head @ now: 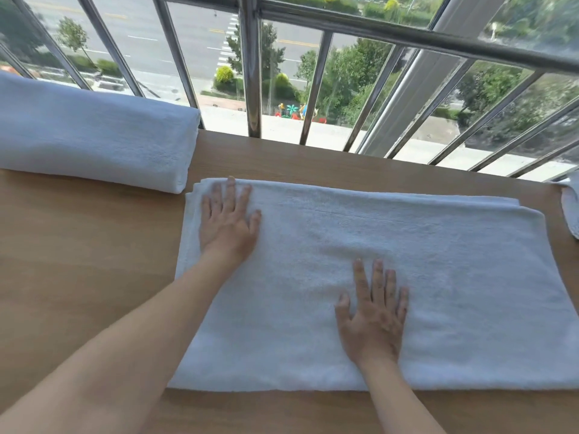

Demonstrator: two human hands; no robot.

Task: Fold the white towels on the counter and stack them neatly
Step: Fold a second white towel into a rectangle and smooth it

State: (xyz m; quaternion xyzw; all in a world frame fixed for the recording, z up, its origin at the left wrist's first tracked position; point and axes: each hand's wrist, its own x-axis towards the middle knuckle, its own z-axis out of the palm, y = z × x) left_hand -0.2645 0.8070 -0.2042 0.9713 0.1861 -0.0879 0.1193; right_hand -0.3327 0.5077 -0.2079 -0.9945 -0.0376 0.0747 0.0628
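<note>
Wooden counter (78,261) below barred window (250,73). Left hand (228,223) and right hand (372,317), fingers spread, flat on towel (454,277); folded stack (91,139) at 10 o'clock.

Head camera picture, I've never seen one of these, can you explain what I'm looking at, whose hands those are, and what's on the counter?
There is only one picture, taken by a wide-angle camera worn on a person's head, looking forward and down. No machine is involved; the two bare arms reaching in from the bottom belong to the wearer.

The left hand lies flat, fingers spread, near the far left corner of a white towel. The right hand lies flat nearer its middle. Neither grips anything; both just press on the cloth. The towel looks already folded, since layered edges show along its far side.

It lies on a wooden counter. At the far left sits a thicker folded towel bundle. A bit of another white cloth peeks in at the right edge. Beyond the counter are metal window bars, with a street and trees far below.
</note>
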